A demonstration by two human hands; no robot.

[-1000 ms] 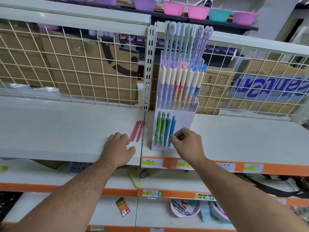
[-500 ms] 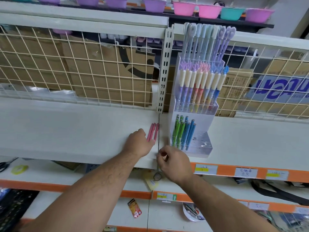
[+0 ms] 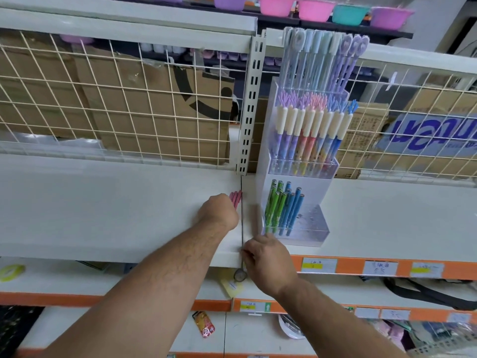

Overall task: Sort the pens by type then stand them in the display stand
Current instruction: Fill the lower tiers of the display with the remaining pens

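A clear tiered display stand [image 3: 316,229] sits on the white shelf [image 3: 103,215], right of the seam. Its front tier holds green and blue pens [image 3: 284,208]. The middle tier carries cream-capped pens [image 3: 309,130], and tall pastel pens [image 3: 325,55] fill the back tier. A few pink pens [image 3: 236,198] lie on the shelf left of the stand. My left hand [image 3: 219,210] curls over them and only their far ends show. My right hand [image 3: 268,262] is at the shelf's front edge below the stand, fingers curled, with nothing visible in it.
A wire mesh [image 3: 129,104] with cardboard boxes behind it backs the shelf. A slotted upright post [image 3: 250,104] stands just left of the stand. Coloured bowls [image 3: 315,9] line the shelf above. Orange price strips [image 3: 361,267] and small items lie below.
My right hand left the blue pens in the front tier and dropped to the shelf's front edge. My left hand slid forward onto the pink pens and closed over them.
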